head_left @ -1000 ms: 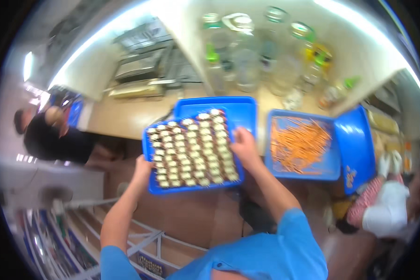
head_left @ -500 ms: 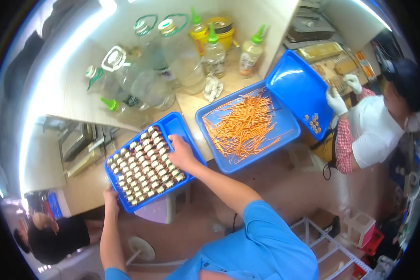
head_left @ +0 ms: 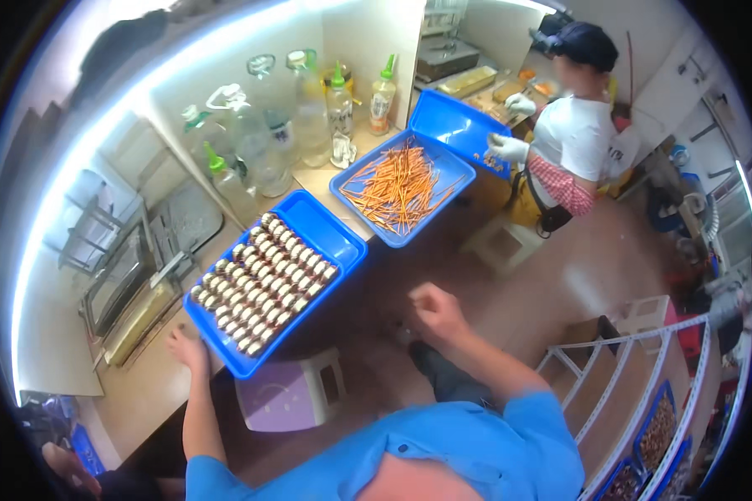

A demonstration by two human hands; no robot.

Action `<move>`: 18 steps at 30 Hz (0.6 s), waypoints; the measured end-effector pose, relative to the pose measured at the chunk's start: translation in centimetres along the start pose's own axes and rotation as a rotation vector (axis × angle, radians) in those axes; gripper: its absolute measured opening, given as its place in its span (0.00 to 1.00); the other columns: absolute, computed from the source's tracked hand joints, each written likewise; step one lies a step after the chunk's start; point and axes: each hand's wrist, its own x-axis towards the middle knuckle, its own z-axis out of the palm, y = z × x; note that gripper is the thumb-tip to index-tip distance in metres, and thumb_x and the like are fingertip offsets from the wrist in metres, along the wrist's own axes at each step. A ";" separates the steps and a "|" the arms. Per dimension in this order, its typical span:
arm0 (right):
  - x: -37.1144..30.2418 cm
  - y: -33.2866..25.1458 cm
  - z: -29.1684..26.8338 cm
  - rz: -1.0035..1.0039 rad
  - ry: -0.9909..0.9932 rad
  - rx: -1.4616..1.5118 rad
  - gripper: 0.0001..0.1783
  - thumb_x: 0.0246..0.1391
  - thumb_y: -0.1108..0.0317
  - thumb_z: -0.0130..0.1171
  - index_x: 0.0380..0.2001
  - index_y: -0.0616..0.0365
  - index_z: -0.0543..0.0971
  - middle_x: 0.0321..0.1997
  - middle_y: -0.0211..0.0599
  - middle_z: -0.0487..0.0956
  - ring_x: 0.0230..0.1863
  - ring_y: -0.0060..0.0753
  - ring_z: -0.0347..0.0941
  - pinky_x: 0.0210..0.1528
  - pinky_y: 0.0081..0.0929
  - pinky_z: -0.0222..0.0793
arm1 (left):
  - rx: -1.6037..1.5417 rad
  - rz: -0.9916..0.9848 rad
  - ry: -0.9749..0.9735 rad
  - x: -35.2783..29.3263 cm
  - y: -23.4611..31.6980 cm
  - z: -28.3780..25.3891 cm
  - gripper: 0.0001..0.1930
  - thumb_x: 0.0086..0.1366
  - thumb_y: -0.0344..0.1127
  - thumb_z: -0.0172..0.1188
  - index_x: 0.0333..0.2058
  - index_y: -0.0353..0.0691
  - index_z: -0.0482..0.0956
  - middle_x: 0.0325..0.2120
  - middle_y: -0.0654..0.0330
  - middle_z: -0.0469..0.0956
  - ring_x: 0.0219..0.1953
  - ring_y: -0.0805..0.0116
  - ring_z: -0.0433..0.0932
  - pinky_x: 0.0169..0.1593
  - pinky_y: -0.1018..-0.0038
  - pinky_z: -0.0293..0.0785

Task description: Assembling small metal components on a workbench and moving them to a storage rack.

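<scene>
A blue tray point(head_left: 241, 365) on the table holds rows of small dark-and-cream rolled pieces point(head_left: 263, 280). It lies over another blue tray point(head_left: 336, 230), whose bare end shows at the right. My left hand point(head_left: 190, 351) rests on the wooden table just left of the tray, holding nothing, its fingers partly stretched out. Out over the floor, away from the trays, my right hand point(head_left: 439, 311) has its fingers curled in, with nothing seen in them. A lighter blue tray point(head_left: 405, 238) with thin orange sticks point(head_left: 397, 185) stands farther right.
Large clear bottles point(head_left: 259, 142) and green-capped squeeze bottles point(head_left: 382, 100) line the back. A white-gloved co-worker point(head_left: 564, 134) stands at the right by a tilted blue tray point(head_left: 455, 121). A purple-and-white stool point(head_left: 284, 397) is below the table; a white rack point(head_left: 635, 367) stands lower right.
My right hand has let go of the tray and swung right, over the floor. My left hand has moved off the tray's edge onto the table. The view has shifted.
</scene>
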 end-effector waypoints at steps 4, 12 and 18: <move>-12.5 16.6 -8.0 0.220 0.222 -0.332 0.07 0.54 0.69 0.60 0.37 0.52 0.78 0.23 0.28 0.74 0.23 0.21 0.71 0.22 0.28 0.66 | -0.010 0.025 0.069 0.7 -4.0 -0.6 0.20 0.53 0.22 0.53 0.47 0.41 0.76 0.50 0.48 0.67 0.56 0.46 0.64 0.59 0.54 0.58; -24.3 21.0 -11.1 0.972 0.362 -0.323 0.12 0.57 0.65 0.52 0.34 0.61 0.82 0.32 0.49 0.83 0.31 0.44 0.81 0.33 0.42 0.76 | 0.040 0.014 0.046 -0.2 -4.4 0.1 0.21 0.54 0.23 0.53 0.47 0.44 0.76 0.49 0.49 0.68 0.54 0.45 0.65 0.58 0.53 0.60; -21.0 25.1 -9.8 0.795 -0.136 -0.852 0.18 0.55 0.57 0.53 0.37 0.61 0.82 0.39 0.54 0.83 0.45 0.56 0.80 0.50 0.45 0.74 | 0.139 0.050 -0.008 0.1 -3.7 0.8 0.20 0.57 0.30 0.59 0.50 0.45 0.75 0.50 0.47 0.68 0.55 0.44 0.65 0.59 0.53 0.60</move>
